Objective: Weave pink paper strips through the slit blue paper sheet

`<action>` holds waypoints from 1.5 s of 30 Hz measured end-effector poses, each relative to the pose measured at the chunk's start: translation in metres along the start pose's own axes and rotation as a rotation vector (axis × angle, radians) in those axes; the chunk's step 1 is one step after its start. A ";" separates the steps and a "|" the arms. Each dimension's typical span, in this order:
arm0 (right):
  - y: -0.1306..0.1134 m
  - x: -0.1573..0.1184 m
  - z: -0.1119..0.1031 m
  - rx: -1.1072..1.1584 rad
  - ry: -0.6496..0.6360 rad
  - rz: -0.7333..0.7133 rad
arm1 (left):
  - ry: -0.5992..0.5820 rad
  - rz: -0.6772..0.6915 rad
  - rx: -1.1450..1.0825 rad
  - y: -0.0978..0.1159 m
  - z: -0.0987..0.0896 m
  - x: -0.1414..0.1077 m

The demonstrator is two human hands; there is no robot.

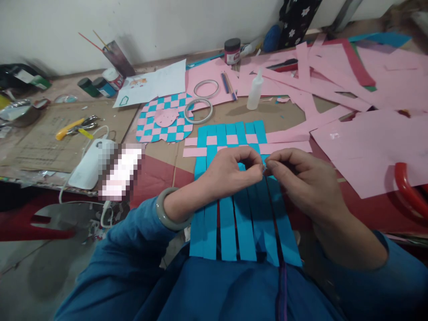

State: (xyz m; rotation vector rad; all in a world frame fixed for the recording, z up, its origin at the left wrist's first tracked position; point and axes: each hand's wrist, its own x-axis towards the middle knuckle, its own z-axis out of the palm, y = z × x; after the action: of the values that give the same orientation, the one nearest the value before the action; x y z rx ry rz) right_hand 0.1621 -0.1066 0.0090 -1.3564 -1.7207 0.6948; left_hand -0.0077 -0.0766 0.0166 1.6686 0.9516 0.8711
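Note:
Blue paper strips hang toward me over the table edge, with pink strips woven across their upper part. Above them, my left hand pinches at its fingertips, a bracelet on its wrist. My right hand pinches at the same spot, its fingertips almost meeting the left ones. Between them is a tiny bluish-white bit, too small to name. A finished-looking pink and blue woven paper piece with a pink round lies beyond, at the left.
Tape rolls, a glue bottle and pencils lie behind the weave. Pink sheets and red-handled scissors are at the right. Paint jars, a white power bank with a cable and yellow-handled pliers sit left.

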 end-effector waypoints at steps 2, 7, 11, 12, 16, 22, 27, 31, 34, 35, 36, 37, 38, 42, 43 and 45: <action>0.000 0.000 0.000 -0.020 -0.002 -0.027 | 0.004 -0.008 0.011 0.000 0.000 0.000; -0.001 0.000 0.000 -0.079 -0.003 -0.136 | -0.002 -0.015 0.039 0.000 -0.001 0.000; 0.001 -0.001 0.002 -0.131 0.023 -0.198 | -0.008 0.004 0.040 0.000 -0.001 0.000; 0.002 -0.001 0.002 -0.139 0.026 -0.201 | -0.015 0.012 0.038 -0.001 -0.001 0.000; 0.001 -0.001 0.002 -0.148 0.008 -0.153 | -0.032 0.024 0.035 -0.001 -0.001 0.000; -0.002 0.001 0.001 -0.067 -0.037 -0.065 | -0.015 -0.034 0.017 0.001 0.000 -0.001; -0.003 0.003 -0.001 0.021 -0.082 0.033 | 0.010 -0.046 -0.015 0.000 0.001 -0.001; -0.001 0.003 -0.001 0.056 -0.068 0.090 | 0.032 -0.002 -0.004 -0.001 0.002 -0.001; 0.000 0.004 -0.001 0.088 -0.065 0.119 | 0.031 0.026 0.018 -0.001 0.002 -0.001; 0.000 0.004 -0.001 0.098 -0.066 0.126 | 0.030 0.033 0.022 -0.001 0.002 -0.001; 0.000 0.004 -0.001 0.108 -0.067 0.131 | 0.034 0.038 0.024 -0.001 0.002 -0.002; 0.000 0.004 -0.001 0.120 -0.068 0.135 | 0.039 0.040 0.024 -0.002 0.002 -0.002; 0.000 0.005 -0.001 0.135 -0.070 0.138 | 0.044 0.041 0.021 -0.002 0.002 -0.002; 0.000 0.005 -0.001 0.207 -0.088 0.147 | 0.036 0.039 -0.029 -0.001 0.002 -0.002; 0.001 0.004 -0.001 0.220 -0.091 0.151 | 0.032 0.037 -0.039 -0.001 0.002 -0.002; 0.001 0.004 -0.001 0.238 -0.099 0.157 | 0.029 0.033 -0.046 -0.001 0.002 -0.002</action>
State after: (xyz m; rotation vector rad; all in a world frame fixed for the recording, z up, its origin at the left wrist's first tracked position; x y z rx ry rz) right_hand 0.1637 -0.1028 0.0096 -1.3167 -1.5602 1.0365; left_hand -0.0070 -0.0789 0.0152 1.6412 0.9189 0.9346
